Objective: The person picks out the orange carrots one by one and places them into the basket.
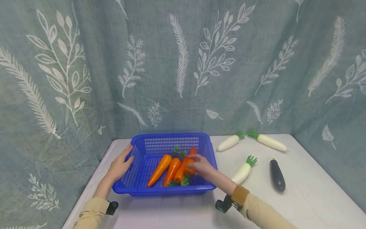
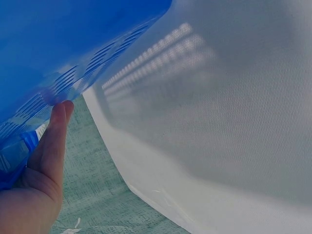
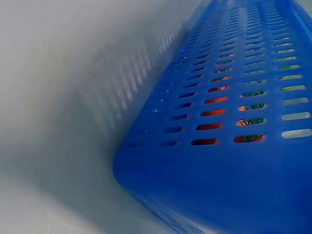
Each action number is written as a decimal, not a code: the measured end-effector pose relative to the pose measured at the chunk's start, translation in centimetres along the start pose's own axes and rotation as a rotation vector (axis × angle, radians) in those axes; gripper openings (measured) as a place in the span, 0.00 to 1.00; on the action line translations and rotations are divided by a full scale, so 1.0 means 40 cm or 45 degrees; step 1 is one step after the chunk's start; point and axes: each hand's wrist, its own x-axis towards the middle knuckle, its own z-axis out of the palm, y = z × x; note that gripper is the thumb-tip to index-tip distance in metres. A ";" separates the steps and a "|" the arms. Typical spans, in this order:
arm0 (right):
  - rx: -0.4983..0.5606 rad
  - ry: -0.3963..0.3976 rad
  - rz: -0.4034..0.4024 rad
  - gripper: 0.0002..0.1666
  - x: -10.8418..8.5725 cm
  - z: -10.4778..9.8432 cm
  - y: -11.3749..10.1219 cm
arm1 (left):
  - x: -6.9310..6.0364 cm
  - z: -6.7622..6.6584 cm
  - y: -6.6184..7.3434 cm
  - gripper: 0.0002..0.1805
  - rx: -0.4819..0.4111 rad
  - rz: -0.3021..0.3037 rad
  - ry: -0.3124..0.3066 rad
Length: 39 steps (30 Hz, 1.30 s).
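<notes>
A blue plastic basket (image 1: 171, 190) with slotted walls stands on the table with several orange carrots in it, leafy green tops at both ends of the group. At the basket's left rim, my left hand (image 1: 118, 167) grips the edge, its fingers lying against the outer wall in the left wrist view. My right hand (image 1: 201, 165) reaches over the right side into the basket. Its thumb and fingers are around the rightmost carrot (image 1: 189, 170), partly covering it. Another carrot (image 1: 160, 170) lies left of it. The right wrist view shows the basket's slotted front wall (image 3: 219, 165), but not the hand.
Right of the basket lie three white radishes with green tops: one (image 1: 227, 143) by the back corner, one (image 1: 271, 142) farther right, one (image 1: 241, 173) partly behind my right forearm. A dark eggplant (image 1: 277, 176) lies beyond. A patterned curtain (image 1: 183, 63) hangs behind the white table (image 1: 311, 190).
</notes>
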 end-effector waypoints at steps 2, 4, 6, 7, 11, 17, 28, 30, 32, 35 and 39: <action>-0.023 0.003 0.005 0.25 0.003 0.000 -0.003 | 0.003 -0.003 0.001 0.29 -0.002 -0.007 -0.004; -0.037 0.000 0.014 0.26 0.006 0.001 -0.005 | 0.005 -0.006 0.001 0.29 -0.004 -0.012 -0.007; -0.050 -0.012 0.032 0.26 0.009 0.002 -0.006 | 0.005 -0.008 0.002 0.29 -0.006 -0.012 -0.004; -0.062 -0.018 0.041 0.26 0.011 0.002 -0.007 | 0.006 -0.009 0.002 0.29 -0.003 -0.009 -0.001; -0.089 -0.038 0.079 0.27 0.013 0.004 -0.009 | 0.008 -0.010 0.000 0.28 -0.004 0.007 0.013; -0.095 -0.054 0.139 0.27 0.012 0.006 -0.008 | 0.011 -0.007 -0.006 0.28 0.006 0.006 0.015; -0.219 -0.062 0.184 0.27 0.008 0.003 -0.005 | 0.008 -0.002 -0.004 0.29 0.000 -0.021 -0.014; -0.223 -0.049 0.177 0.27 0.003 0.003 -0.007 | 0.008 -0.001 -0.004 0.29 0.006 -0.019 -0.013; -0.213 -0.035 0.179 0.27 0.002 0.003 -0.007 | 0.007 0.000 -0.003 0.29 0.009 -0.013 -0.010; -0.209 -0.015 0.176 0.25 0.029 -0.002 0.022 | 0.006 0.002 -0.003 0.29 0.013 -0.001 -0.002; -0.198 -0.056 0.135 0.23 0.146 -0.028 0.143 | 0.006 0.006 -0.003 0.29 0.011 0.013 0.002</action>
